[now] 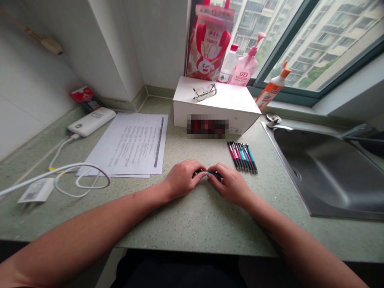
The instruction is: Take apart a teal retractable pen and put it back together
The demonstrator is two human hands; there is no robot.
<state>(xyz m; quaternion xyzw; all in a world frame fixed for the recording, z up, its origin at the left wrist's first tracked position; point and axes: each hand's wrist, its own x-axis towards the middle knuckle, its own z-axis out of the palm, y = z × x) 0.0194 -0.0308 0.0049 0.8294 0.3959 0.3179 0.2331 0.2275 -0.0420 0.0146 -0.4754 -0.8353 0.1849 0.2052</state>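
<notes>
Low over the middle of the countertop (192, 224), my left hand (183, 178) and my right hand (228, 182) meet fingertip to fingertip. Between them is a pen (214, 174) with a teal and black barrel, lying sideways. Both hands are closed on it, the left at its dark left end and the right along the teal part. My fingers hide much of the barrel. Just beyond my right hand, several similar pens (242, 157) in red, white, teal and black lie side by side in a neat row.
Printed sheets (129, 140) lie at the left, near a white power bank (91, 121), a looped cable (87, 186) and a charger (36, 190). Behind stands a white box (210, 100) with glasses (204, 93) on top. A steel sink (333, 172) is set in at the right.
</notes>
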